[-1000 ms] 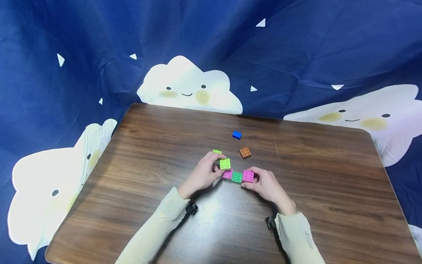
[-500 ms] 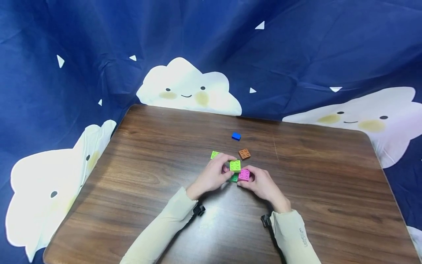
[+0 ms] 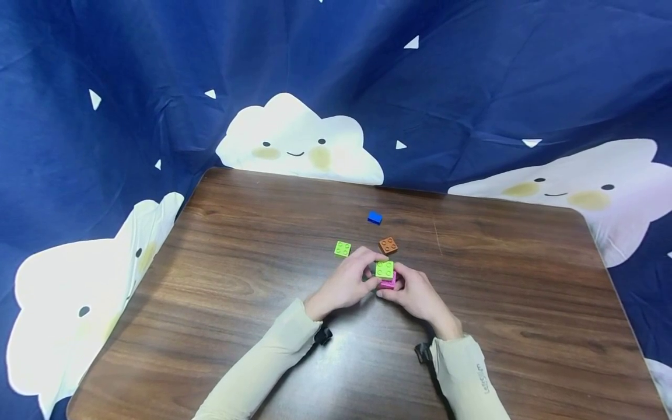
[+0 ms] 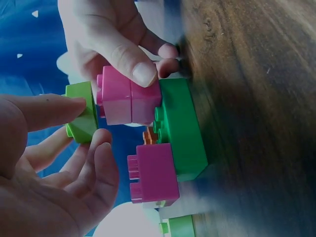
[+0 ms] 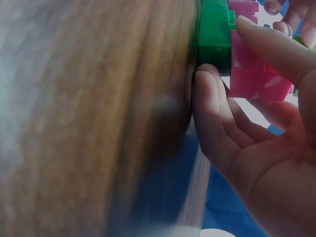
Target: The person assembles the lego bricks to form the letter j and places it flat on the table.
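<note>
My left hand (image 3: 346, 281) pinches a lime-green toy building brick (image 3: 384, 270) between thumb and fingers. In the left wrist view this lime-green brick (image 4: 81, 113) is close to the studs of a stack of two pink bricks (image 4: 126, 98); whether they touch I cannot tell. The stack stands on one end of a longer green brick (image 4: 182, 133), and another pink brick (image 4: 158, 173) sits on its other end. My right hand (image 3: 422, 296) holds the pink stack, its thumb against the side and its lower fingers by the green brick's end. From the head, the hands and lime-green brick mostly cover the assembly.
Beyond the hands on the wooden table (image 3: 252, 233) lie a second lime-green brick (image 3: 343, 248), a brown brick (image 3: 388, 245) and a small blue brick (image 3: 374, 217). A blue curtain (image 3: 441, 105) with white clouds hangs behind the table.
My left hand has moved right with the lime-green brick, from over the left pink brick to over the right pink stack. The second lime-green brick is now fully uncovered. My right hand has shifted slightly left.
</note>
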Demonstrator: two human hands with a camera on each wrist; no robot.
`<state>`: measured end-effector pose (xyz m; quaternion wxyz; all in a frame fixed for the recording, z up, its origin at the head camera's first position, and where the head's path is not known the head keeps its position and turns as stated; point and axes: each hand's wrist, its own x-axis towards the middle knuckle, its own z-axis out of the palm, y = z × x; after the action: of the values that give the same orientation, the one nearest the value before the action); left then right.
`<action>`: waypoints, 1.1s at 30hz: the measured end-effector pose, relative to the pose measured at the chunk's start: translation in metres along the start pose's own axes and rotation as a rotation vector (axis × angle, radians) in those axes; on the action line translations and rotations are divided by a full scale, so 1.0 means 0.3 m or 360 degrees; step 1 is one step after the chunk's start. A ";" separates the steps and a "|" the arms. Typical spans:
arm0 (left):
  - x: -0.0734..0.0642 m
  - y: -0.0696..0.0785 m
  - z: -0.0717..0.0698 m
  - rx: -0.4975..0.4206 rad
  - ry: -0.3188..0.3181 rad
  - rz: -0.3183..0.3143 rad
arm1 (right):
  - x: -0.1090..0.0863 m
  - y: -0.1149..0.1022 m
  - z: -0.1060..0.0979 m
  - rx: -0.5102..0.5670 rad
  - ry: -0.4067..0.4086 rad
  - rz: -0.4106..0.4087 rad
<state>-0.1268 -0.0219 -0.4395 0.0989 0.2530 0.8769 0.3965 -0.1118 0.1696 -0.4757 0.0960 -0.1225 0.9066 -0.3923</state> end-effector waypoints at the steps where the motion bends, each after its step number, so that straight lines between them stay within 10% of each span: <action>1: -0.001 0.000 0.001 0.0002 -0.0005 0.0004 | -0.001 0.002 0.001 0.0004 0.0001 -0.0001; 33: 0.002 -0.002 0.020 0.0045 -0.0022 0.0160 | -0.019 0.022 -0.005 0.0071 0.0012 0.0024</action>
<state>-0.1253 -0.0181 -0.4439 0.0815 0.3009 0.8679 0.3868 -0.1077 0.1767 -0.4789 0.0981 -0.1119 0.8989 -0.4120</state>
